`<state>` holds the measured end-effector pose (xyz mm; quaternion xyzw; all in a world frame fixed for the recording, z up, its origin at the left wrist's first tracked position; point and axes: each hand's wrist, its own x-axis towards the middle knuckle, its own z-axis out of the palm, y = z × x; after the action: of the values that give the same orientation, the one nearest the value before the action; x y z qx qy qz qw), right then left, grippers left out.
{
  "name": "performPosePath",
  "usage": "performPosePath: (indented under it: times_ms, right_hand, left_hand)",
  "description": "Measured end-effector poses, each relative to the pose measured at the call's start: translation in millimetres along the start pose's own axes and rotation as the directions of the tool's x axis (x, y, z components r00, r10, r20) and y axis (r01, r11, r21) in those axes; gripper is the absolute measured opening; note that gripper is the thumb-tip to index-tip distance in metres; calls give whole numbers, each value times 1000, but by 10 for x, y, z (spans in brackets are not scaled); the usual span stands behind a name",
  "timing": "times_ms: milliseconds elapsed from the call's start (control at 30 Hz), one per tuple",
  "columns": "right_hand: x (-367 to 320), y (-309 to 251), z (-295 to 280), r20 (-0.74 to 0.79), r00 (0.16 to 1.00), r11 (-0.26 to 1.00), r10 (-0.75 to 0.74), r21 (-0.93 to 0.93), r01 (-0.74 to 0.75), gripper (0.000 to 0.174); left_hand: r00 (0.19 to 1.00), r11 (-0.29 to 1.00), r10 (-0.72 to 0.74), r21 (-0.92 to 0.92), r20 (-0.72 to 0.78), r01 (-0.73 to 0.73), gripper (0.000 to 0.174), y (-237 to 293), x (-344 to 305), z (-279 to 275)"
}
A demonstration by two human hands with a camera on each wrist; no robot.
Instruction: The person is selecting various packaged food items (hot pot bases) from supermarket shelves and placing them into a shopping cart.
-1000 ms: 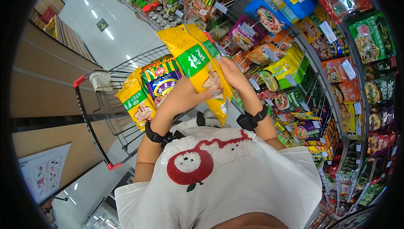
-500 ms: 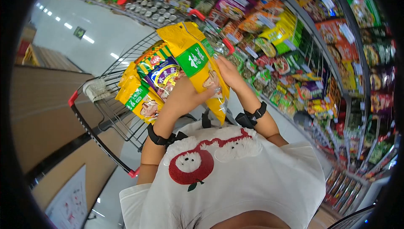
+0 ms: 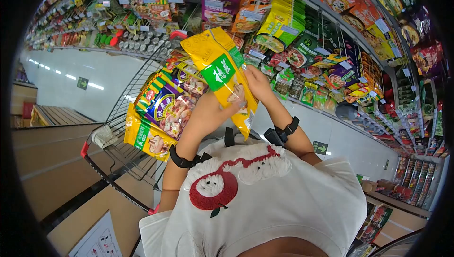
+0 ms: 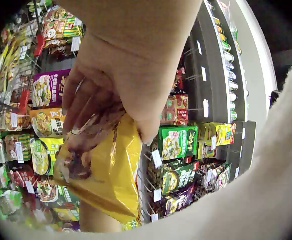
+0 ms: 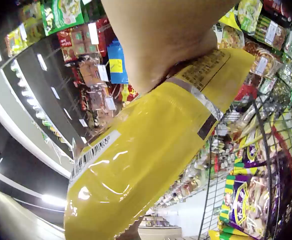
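Note:
A yellow packet [image 3: 208, 51] with a green label and white lettering is held tilted in front of the chest. My left hand [image 3: 210, 114] grips its lower left side, thumb across the printed food picture. At the right edge, my right hand [image 3: 257, 84] holds the packet, its fingers partly hidden behind it. The left wrist view shows the packet's glossy lower part [image 4: 111, 167] below the left hand [image 4: 121, 85]. In the right wrist view, the packet's plain back [image 5: 146, 140] and barcode [image 5: 93, 155] face the camera, beneath the right hand [image 5: 156, 55].
A wire shopping cart [image 3: 124, 183] stands at the left, holding a purple-and-yellow food packet [image 3: 165, 105] and another yellow packet [image 3: 149, 136]. Shelves of hanging food packets [image 3: 276, 25] curve along the back and right. A pale aisle floor [image 3: 61, 70] stretches behind the cart.
The head view has swung toward the right, so shelves and floor slide leftward and more aisle shows at right. Both hands keep hold of the yellow packet. More of the cart's packets show.

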<state>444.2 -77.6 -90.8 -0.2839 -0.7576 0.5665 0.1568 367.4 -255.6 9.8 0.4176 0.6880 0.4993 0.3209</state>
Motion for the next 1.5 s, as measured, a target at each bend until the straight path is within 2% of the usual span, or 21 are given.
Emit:
performPosePath:
  times_ms: [67,200,300,367,400,500,533,600,700,767,833,900,967,1000,1100,1133,1200,1233,1333,1400,1500]
  right_hand:
    - [-14,68,-291,-39,999,1000,-5,-24,4,28]
    - [-129,143,-913,-206,978,990,-8,-137,-21,30]
    - [-258,155,-1350,-340,938,981,-71,-196,3,30]
    - [-362,157,-1661,-400,904,975,-149,-214,66,30]
    - [-382,319,-1799,-420,898,990,-131,-99,98,27]
    - [-646,413,-2409,-255,963,979,85,203,-33,25]
    - [-705,526,-2560,-197,967,899,160,434,-60,31]
    - [-788,770,-2778,-75,958,720,277,676,-155,43]
    - [-929,1091,-2770,220,950,376,223,879,-292,60]
    - [-1081,1035,-2687,412,911,27,8,911,-412,62]
    - [-1066,1018,-2652,490,839,-251,-238,803,-541,64]
    - [-984,1096,-2668,485,808,-348,-336,733,-585,64]
    - [-866,1254,-2702,481,835,-312,-268,777,-547,60]
    - [-792,1276,-2730,474,851,-284,-226,804,-523,56]
    - [-451,1350,-2857,398,915,-130,-72,906,-404,49]
    - [-319,1179,-2887,284,959,36,19,958,-284,49]
    - [-50,829,-2912,1,993,383,120,922,-48,50]
    - [113,804,-2918,-60,990,428,128,904,-1,51]
    - [628,772,-2884,-268,956,603,122,785,143,58]
    - [1036,808,-2874,-314,949,815,12,553,173,60]
    - [1541,775,-2772,-323,946,915,-25,373,151,60]
  left_hand:
    - [998,998,55,4,-9,-55,28,28,122,255]
    - [999,984,-31,-177,-16,27,31,120,454,794]
    - [988,833,-151,-536,21,138,32,62,715,1236]
    - [980,761,-183,-620,73,189,30,100,877,1458]
    - [975,691,-195,-691,106,213,29,88,963,1564]
    - [950,542,-220,-782,223,309,31,30,1197,1790]
    - [938,502,-216,-793,272,346,32,39,1260,1851]
    - [919,448,-161,-802,361,394,36,0,1374,1959]
    - [917,484,-106,-785,385,386,36,88,1529,2175]
    - [912,477,-46,-793,408,379,41,68,1667,2237]
    - [919,433,49,-837,392,334,44,70,1793,2272]
    - [878,465,116,-807,464,365,49,49,1970,2227]
    - [857,494,155,-790,491,363,49,110,2165,2158]
    - [796,571,197,-727,573,382,51,39,2335,2090]
    - [907,627,114,-738,405,250,54,-39,2724,2035]
    - [949,751,171,-658,266,49,48,-99,2880,2051]
    - [937,459,56,-842,345,282,44,-116,3048,1856]
    - [917,278,17,-883,397,378,44,-60,3132,1736]
    - [934,328,-4,-881,358,339,54,-63,3443,1382]
    - [948,308,-60,-898,312,314,48,-138,3661,1121]
    - [973,772,-207,-593,106,229,39,-408,4020,857]
